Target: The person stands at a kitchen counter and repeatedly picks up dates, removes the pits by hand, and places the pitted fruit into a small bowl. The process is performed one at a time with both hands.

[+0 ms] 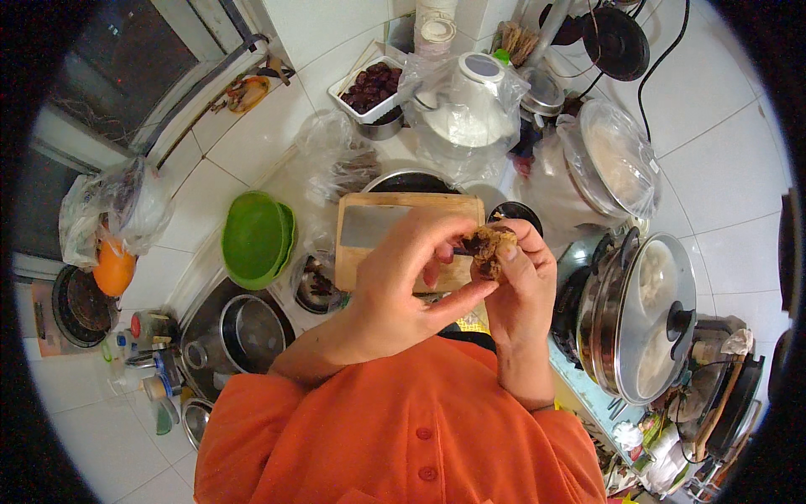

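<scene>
My left hand [403,290] and my right hand [526,277] meet in front of my chest. Between them is a torn-open brown fruit [490,249], apparently a date, with its soft flesh exposed. The right thumb presses on the flesh, while the left fingertips and thumb pinch its other side. Below the hands lies a wooden cutting board [415,200] with a wide metal blade [368,227], likely a cleaver; my left hand hides part of it. Close to the right fingers stands a small dark bowl [526,216].
Dark red dates [371,87] fill a white tray at the back. Left are green plastic baskets [255,239], a steel bowl holding dark bits [317,283] and a sink with a metal pot [252,327]. A lidded steamer [655,321] stands right; a plastic-covered appliance [469,113] is behind.
</scene>
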Demonstrator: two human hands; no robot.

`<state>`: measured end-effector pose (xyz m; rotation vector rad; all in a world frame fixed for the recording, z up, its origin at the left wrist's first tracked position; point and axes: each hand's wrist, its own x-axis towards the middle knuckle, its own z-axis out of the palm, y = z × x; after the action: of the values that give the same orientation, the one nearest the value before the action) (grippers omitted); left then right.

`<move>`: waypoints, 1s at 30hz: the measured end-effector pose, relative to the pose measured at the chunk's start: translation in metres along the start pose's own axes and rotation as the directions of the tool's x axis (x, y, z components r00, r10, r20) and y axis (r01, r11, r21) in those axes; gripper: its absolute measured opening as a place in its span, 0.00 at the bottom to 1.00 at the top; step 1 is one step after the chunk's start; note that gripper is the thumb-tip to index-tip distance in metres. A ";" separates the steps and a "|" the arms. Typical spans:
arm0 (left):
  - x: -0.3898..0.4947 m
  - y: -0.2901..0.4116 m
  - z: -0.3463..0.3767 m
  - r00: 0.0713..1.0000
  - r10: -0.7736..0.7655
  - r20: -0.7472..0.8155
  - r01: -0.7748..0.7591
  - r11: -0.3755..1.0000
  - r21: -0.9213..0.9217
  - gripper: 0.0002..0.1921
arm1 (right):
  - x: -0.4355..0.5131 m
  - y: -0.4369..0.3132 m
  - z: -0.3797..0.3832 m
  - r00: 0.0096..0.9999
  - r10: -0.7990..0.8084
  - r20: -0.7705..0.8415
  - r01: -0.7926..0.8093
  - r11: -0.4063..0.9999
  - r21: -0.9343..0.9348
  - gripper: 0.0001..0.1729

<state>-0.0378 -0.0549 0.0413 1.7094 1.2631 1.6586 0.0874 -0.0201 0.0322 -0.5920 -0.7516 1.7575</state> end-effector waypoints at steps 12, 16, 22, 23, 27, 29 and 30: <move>0.007 0.001 -0.007 0.961 -0.231 0.155 0.267 0.922 -0.279 0.19 | -0.004 -0.006 -0.001 0.989 -0.113 0.092 0.132 0.960 -0.248 0.10; 0.009 0.000 -0.008 0.941 -0.276 0.195 0.331 0.869 -0.367 0.16 | -0.002 -0.006 -0.004 0.990 -0.100 0.100 0.123 0.956 -0.268 0.10; 0.009 -0.004 -0.011 0.932 -0.247 0.264 0.349 0.806 -0.478 0.13 | 0.003 -0.013 -0.016 0.985 0.080 0.151 -0.049 0.979 -0.196 0.11; 0.009 -0.004 -0.012 0.918 -0.258 0.300 0.381 0.779 -0.498 0.13 | 0.004 -0.013 -0.018 0.977 0.129 0.168 -0.104 0.983 -0.152 0.12; 0.011 -0.004 -0.015 0.881 -0.327 0.342 0.471 0.678 -0.565 0.12 | 0.007 -0.011 -0.018 0.974 0.169 0.150 -0.159 0.984 -0.082 0.15; 0.010 -0.003 -0.012 0.897 -0.355 0.263 0.441 0.712 -0.546 0.12 | 0.005 -0.006 -0.013 0.998 0.045 0.049 -0.032 0.971 -0.236 0.18; 0.009 -0.002 -0.009 0.916 -0.351 0.196 0.401 0.765 -0.504 0.12 | 0.006 -0.004 -0.011 0.990 -0.132 0.038 0.137 0.919 -0.369 0.18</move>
<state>-0.0480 -0.0494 0.0462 1.0887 0.9017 1.4815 0.0955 -0.0118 0.0276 -0.7625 -1.1206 1.5013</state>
